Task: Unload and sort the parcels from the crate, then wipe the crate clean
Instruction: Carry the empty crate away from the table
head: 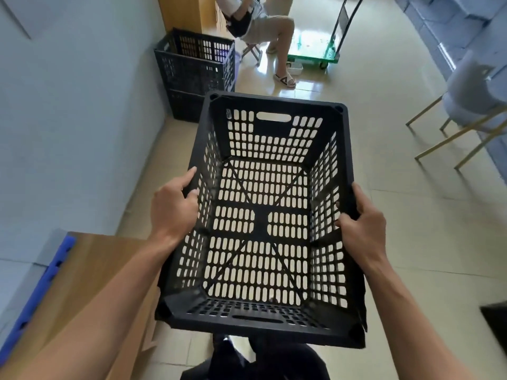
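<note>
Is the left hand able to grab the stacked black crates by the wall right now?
Probably not. The left hand grips the side of the empty black crate being carried, and the stacked crates stand farther ahead by the wall, seemingly beyond arm's reach.

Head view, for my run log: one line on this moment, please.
black slotted plastic crate: empty, held off floor | left hand: grips left rim | right hand: grips right rim

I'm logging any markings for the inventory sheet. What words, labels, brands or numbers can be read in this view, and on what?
None can be read.
The black crate held by the left hand and right hand: no label visible.
Stacked crates by the wall: no text visible.
Green trolley: any marking too blurred to read.
</note>
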